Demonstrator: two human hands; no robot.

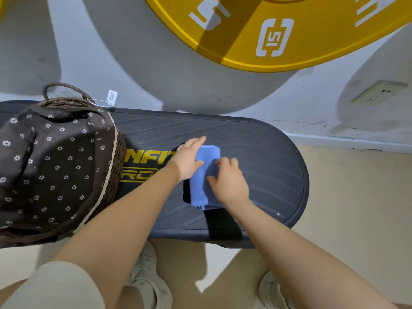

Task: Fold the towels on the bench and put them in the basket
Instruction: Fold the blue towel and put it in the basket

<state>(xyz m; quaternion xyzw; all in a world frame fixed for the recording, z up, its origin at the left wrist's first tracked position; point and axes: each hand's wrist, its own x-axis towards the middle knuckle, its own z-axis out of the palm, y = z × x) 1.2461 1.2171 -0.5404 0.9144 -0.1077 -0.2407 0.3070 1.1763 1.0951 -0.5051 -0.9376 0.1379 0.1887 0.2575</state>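
A small blue towel (206, 175), folded into a narrow rectangle, lies in the middle of the dark bench (256, 152). A dark cloth (186, 192) peeks out under its left side. My left hand (188, 159) lies on the towel's upper left part with its fingers straight and the thumb on the cloth. My right hand (229, 181) presses on the towel's right half, its fingers bent with the tips on the fabric. A woven basket (66, 166) with a brown flowered lining stands on the bench's left end.
A big yellow weight plate (278, 30) leans against the grey wall behind the bench. A wall socket (379, 92) sits at the right. The basket's handle (64, 90) and a paper tag (112, 97) stick up at its far side. My shoes (151, 277) stand on the floor below.
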